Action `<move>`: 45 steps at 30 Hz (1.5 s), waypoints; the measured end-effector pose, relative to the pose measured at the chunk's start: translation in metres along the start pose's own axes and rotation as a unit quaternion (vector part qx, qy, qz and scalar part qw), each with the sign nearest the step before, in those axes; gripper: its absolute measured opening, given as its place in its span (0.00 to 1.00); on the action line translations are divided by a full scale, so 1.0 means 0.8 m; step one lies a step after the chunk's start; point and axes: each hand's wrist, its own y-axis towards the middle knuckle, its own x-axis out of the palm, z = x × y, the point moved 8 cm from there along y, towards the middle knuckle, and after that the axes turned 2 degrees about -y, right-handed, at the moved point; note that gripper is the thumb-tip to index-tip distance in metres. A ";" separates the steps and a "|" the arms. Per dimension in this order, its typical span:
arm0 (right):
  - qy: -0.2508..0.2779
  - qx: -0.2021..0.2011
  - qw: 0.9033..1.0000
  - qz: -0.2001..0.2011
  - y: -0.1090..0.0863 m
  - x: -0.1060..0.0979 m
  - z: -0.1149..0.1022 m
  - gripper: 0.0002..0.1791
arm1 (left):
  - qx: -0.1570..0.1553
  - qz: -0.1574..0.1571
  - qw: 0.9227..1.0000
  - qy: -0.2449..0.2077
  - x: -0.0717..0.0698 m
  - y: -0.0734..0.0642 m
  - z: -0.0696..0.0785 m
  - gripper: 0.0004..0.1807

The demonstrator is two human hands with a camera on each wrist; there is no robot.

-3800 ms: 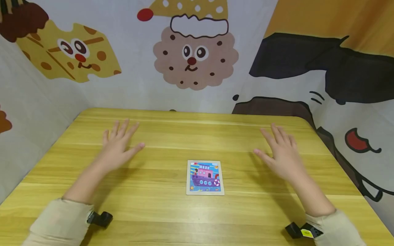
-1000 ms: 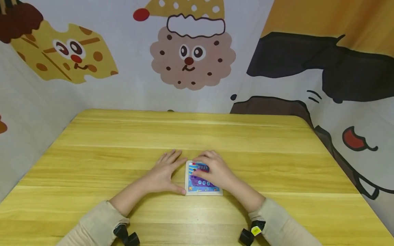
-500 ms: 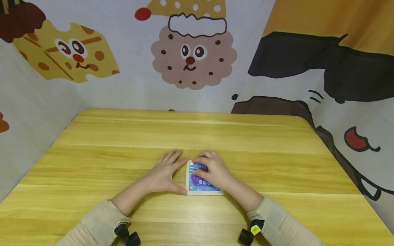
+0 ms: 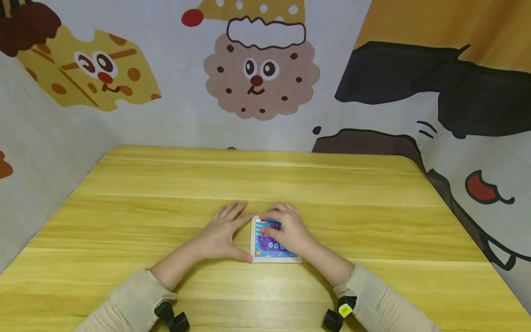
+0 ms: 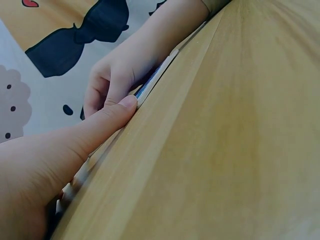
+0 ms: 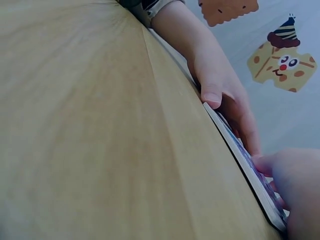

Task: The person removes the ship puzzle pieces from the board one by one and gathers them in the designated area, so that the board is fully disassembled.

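A small square picture board with a pale frame lies flat on the table. It shows a purple boat on blue and looks like a tray puzzle; the right hand hides part of it. My left hand rests beside it with fingers spread. Its thumb touches the lower left corner and its index finger the upper left. My right hand covers the board's right side, fingers bent, thumb on the picture. Whether it pinches a piece is hidden. In the right wrist view the board appears edge-on, both hands at it.
The wooden table runs back to a wall covering printed with cartoon food figures. Black wrist cameras sit at both cuffs.
From wide apart above the table, both hands have come in to the board, left at its left edge, right over its right side. In the last second the right thumb has shifted slightly.
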 end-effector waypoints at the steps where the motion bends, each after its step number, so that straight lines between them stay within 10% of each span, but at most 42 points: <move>1: 0.003 0.003 1.000 0.002 0.000 0.000 0.000 0.14 | 0.000 -0.001 1.000 0.000 0.000 0.000 0.000 0.62; 45: -0.001 0.022 1.000 0.009 -0.001 -0.003 -0.001 0.14 | 0.007 0.008 1.000 0.006 0.001 0.000 -0.002 0.63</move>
